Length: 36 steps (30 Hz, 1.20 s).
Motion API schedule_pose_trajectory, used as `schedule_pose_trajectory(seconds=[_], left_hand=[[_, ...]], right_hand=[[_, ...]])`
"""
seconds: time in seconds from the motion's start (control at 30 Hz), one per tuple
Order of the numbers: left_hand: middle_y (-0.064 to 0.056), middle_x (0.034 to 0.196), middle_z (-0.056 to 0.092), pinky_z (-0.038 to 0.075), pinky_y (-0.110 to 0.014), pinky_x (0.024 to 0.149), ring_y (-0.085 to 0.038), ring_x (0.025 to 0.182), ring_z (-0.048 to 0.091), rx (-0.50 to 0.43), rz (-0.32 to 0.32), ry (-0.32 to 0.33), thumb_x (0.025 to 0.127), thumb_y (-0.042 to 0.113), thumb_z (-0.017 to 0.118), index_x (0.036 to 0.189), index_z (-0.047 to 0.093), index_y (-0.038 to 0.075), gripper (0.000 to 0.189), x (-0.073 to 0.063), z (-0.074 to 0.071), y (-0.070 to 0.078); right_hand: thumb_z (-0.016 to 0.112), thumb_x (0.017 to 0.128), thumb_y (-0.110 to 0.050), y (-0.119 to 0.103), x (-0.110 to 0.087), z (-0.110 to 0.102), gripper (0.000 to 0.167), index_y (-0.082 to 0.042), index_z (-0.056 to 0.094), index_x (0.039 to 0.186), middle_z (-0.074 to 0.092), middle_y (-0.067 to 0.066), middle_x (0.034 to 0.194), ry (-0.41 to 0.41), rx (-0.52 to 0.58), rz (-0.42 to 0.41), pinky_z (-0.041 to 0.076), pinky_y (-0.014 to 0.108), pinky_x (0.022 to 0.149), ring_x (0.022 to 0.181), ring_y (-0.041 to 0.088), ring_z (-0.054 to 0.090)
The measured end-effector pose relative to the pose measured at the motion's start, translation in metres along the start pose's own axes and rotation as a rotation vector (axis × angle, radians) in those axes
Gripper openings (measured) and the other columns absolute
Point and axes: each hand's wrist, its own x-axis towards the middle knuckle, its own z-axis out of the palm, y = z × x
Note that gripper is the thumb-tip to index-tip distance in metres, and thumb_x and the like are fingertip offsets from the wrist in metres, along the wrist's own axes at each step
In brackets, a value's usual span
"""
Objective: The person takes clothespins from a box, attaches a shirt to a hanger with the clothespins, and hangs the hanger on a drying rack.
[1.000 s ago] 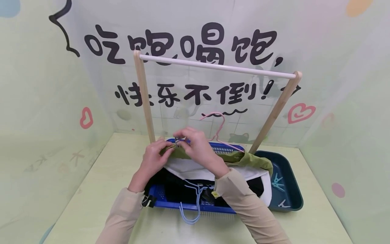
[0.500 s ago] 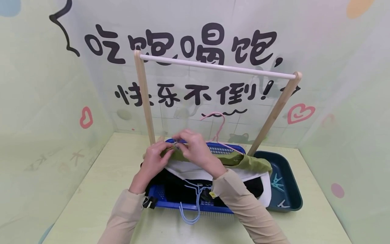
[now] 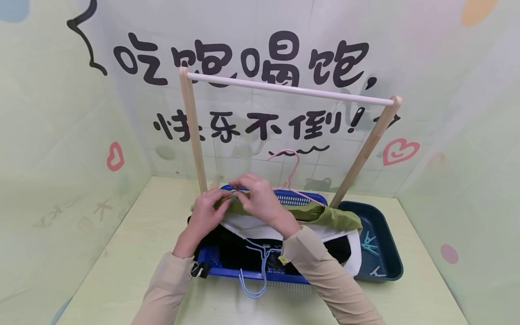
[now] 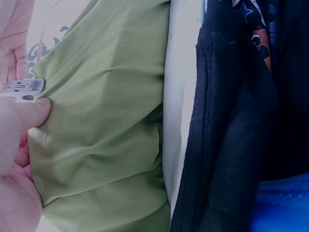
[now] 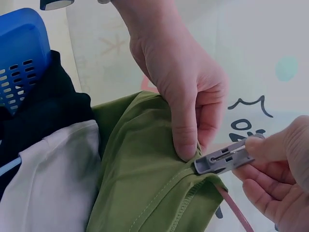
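My left hand (image 3: 206,214) pinches the edge of an olive-green garment (image 5: 140,145) between thumb and fingers. Close beside it, my right hand (image 3: 264,198) pinches the end of a grey clothespin (image 5: 227,158). The clothespin's jaws meet the garment's stitched edge, right by the left thumb tip. A pink hanger (image 3: 293,171) runs inside the green garment, its hook standing up behind; part of its arm (image 5: 234,208) shows below the clothespin. In the head view the fingers mostly hide the clothespin.
White (image 3: 256,228) and black garments (image 4: 231,121) lie in front, over a blue basket (image 3: 227,272). Light-blue hanger hooks (image 3: 264,266) overhang its front. A dark teal tray (image 3: 396,253) with several clothespins (image 3: 369,243) stands right. Behind rises a wooden rack with a white rod (image 3: 288,89).
My right hand has shifted slightly left and down, bringing the clothespin onto the garment's edge beside my left fingers. The left hand keeps its grip and has barely moved.
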Motion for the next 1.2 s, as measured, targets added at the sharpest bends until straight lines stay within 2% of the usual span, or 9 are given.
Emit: schedule_pose_trajectory(seconds=[0.13,0.27,0.43,0.53,0.67,0.8,0.93,1.07,1.2], left_hand=[[-0.015,0.081,0.068,0.05,-0.039,0.064,-0.025,0.072,0.063,-0.008,-0.003,0.004,0.072,-0.01,0.073,0.084,0.068,-0.005,0.015,0.002,0.002,-0.001],[-0.015,0.079,0.067,0.049,-0.037,0.061,-0.023,0.068,0.061,-0.004,-0.017,0.012,0.071,-0.01,0.074,0.083,0.068,-0.005,0.014,0.003,0.004,-0.001],[-0.015,0.078,0.067,0.05,-0.039,0.063,-0.025,0.07,0.062,-0.01,-0.027,0.02,0.07,-0.01,0.075,0.081,0.068,-0.005,0.013,0.003,0.005,0.0],[-0.016,0.079,0.067,0.052,-0.042,0.068,-0.029,0.074,0.064,-0.02,-0.031,0.028,0.07,-0.011,0.074,0.081,0.068,-0.006,0.013,0.003,0.005,0.0],[-0.016,0.078,0.067,0.052,-0.041,0.066,-0.029,0.073,0.065,-0.021,-0.028,0.035,0.069,-0.012,0.075,0.08,0.067,-0.006,0.014,0.002,0.005,-0.002],[-0.015,0.077,0.067,0.051,-0.036,0.062,-0.027,0.07,0.064,-0.012,-0.027,0.045,0.067,-0.013,0.076,0.079,0.067,-0.006,0.016,0.001,0.005,-0.004],[-0.015,0.078,0.067,0.052,-0.03,0.062,-0.026,0.071,0.064,-0.018,-0.041,0.043,0.068,-0.013,0.075,0.08,0.067,-0.007,0.016,0.0,0.005,-0.004],[-0.015,0.078,0.067,0.048,-0.019,0.061,-0.022,0.068,0.062,-0.03,-0.051,0.045,0.067,-0.014,0.075,0.081,0.067,-0.008,0.017,0.0,0.004,-0.004],[-0.015,0.077,0.067,0.047,-0.017,0.062,-0.021,0.068,0.061,-0.03,-0.046,0.059,0.066,-0.016,0.075,0.08,0.067,-0.007,0.018,0.0,0.003,-0.004]], right_hand=[[0.068,0.079,0.008,0.002,-0.002,-0.003,0.025,0.005,0.065,0.104,0.066,0.016,0.097,-0.014,0.007,0.019,0.054,0.029,0.074,0.09,0.024,0.063],[0.069,0.081,0.001,0.003,-0.009,-0.008,0.036,0.004,0.06,0.116,0.064,0.016,0.106,0.057,0.017,0.009,0.051,0.029,0.083,0.098,0.024,0.061],[0.068,0.082,0.001,0.0,-0.027,-0.018,0.032,0.003,0.062,0.113,0.063,0.015,0.108,0.178,0.063,0.002,0.052,0.032,0.082,0.096,0.025,0.062],[0.069,0.082,0.001,-0.002,-0.039,-0.025,0.03,0.002,0.063,0.111,0.064,0.013,0.107,0.211,0.054,0.024,0.052,0.03,0.08,0.093,0.023,0.062],[0.069,0.08,0.001,0.0,-0.054,-0.034,0.03,0.001,0.064,0.11,0.065,0.012,0.107,0.225,0.016,0.042,0.051,0.029,0.08,0.095,0.02,0.061],[0.071,0.078,0.004,0.004,-0.069,-0.043,0.032,0.002,0.064,0.109,0.066,0.014,0.106,0.24,-0.022,0.038,0.052,0.033,0.081,0.096,0.023,0.061],[0.073,0.074,0.008,0.008,-0.086,-0.057,0.034,0.003,0.065,0.107,0.066,0.013,0.105,0.264,-0.066,0.066,0.052,0.034,0.08,0.096,0.025,0.061],[0.073,0.073,0.011,0.012,-0.104,-0.076,0.036,0.003,0.065,0.107,0.066,0.013,0.104,0.296,-0.107,0.114,0.053,0.03,0.074,0.091,0.024,0.061],[0.073,0.07,0.014,0.019,-0.123,-0.097,0.038,0.002,0.066,0.106,0.067,0.013,0.099,0.348,-0.172,0.159,0.053,0.025,0.073,0.084,0.025,0.063]])
